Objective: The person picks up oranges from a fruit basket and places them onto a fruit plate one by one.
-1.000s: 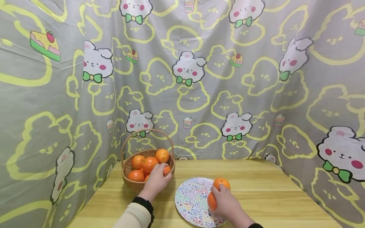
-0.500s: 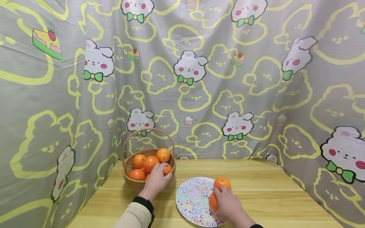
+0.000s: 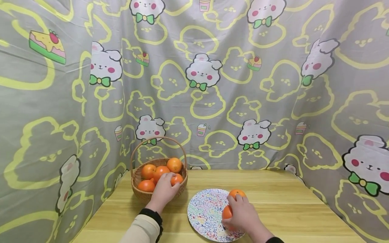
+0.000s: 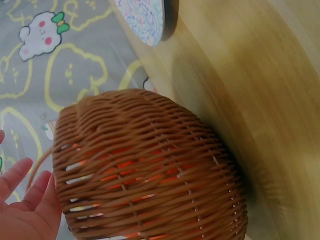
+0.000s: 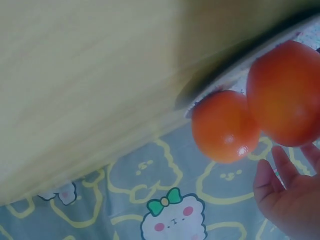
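Note:
A wicker basket (image 3: 143,195) with a tall handle stands on the left of the table, with several oranges (image 3: 146,186) in it. My left hand (image 3: 163,189) reaches over its front rim, fingers beside an orange (image 3: 177,180) at the right side. In the left wrist view, the loosely extended left fingers (image 4: 37,192) show at the rim of the wicker. Two more oranges sit on the right part of a colourful round plate (image 3: 204,212): one rear (image 3: 237,193), one front (image 3: 227,212). Above them is my right hand (image 3: 243,214), its relaxed fingers (image 5: 285,170) close beside the fruit.
The wooden table (image 3: 291,209) extends to the right of the plate and behind it. A grey curtain (image 3: 225,111) with yellow outlines and white cartoon animals hangs round the back and both sides.
My left hand has shifted slightly left, uncovering more of the orange at the basket's right side. The right hand's thumb has come away from the front orange, and its fingers overlap the rear one.

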Available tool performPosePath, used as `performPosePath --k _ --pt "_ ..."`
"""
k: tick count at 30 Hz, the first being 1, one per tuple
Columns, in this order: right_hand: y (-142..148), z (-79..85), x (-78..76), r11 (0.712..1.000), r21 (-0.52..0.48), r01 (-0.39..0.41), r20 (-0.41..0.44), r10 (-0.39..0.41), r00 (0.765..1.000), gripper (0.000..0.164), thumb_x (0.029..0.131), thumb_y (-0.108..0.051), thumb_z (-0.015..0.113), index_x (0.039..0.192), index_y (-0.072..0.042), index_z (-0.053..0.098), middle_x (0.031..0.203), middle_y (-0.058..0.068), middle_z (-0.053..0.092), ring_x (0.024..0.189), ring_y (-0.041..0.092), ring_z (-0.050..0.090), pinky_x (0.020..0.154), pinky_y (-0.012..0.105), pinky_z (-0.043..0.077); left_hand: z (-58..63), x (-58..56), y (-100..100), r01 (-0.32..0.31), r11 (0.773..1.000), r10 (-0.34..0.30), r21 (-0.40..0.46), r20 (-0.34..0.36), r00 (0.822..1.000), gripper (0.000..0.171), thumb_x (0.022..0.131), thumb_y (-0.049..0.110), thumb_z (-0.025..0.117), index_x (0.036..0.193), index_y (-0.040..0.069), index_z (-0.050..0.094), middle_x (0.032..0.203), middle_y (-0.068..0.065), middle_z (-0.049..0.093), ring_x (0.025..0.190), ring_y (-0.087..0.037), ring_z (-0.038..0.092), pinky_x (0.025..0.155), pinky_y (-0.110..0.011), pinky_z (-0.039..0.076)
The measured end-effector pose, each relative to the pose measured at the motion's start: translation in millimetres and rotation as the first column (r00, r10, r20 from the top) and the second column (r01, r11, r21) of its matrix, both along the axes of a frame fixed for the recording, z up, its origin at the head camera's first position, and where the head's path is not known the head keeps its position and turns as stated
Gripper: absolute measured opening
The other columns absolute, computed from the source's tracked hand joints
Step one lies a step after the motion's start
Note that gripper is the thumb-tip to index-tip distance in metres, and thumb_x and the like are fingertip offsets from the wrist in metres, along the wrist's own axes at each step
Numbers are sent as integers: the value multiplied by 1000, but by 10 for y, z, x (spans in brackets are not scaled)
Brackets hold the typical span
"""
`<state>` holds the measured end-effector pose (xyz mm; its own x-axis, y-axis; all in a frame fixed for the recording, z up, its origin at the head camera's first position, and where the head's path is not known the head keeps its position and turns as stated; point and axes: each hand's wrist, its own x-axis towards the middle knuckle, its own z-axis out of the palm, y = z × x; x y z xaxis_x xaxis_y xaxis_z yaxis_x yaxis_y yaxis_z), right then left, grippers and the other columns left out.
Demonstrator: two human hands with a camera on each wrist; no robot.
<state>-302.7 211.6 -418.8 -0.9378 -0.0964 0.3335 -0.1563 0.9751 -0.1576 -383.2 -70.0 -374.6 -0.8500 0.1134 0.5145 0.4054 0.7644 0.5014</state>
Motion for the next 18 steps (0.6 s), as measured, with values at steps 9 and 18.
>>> performPosePath --k 9,18 --pt "-72 133 3 999 0 -33 -92 33 995 66 68 -55 70 116 -13 55 100 6 52 93 26 49 70 44 44 -24 -78 -49 -87 996 87 -13 60 994 39 79 30 63 110 6 59 105 -12 54 95 -26 55 81 -43 45" --pt "-142 183 -19 998 15 -55 -113 56 992 63 72 -49 70 118 -10 54 97 6 52 92 26 49 79 43 42 -44 -132 -7 -87 983 102 -163 83 991 44 77 31 62 113 5 57 99 -12 52 85 -26 58 73 -42 47"
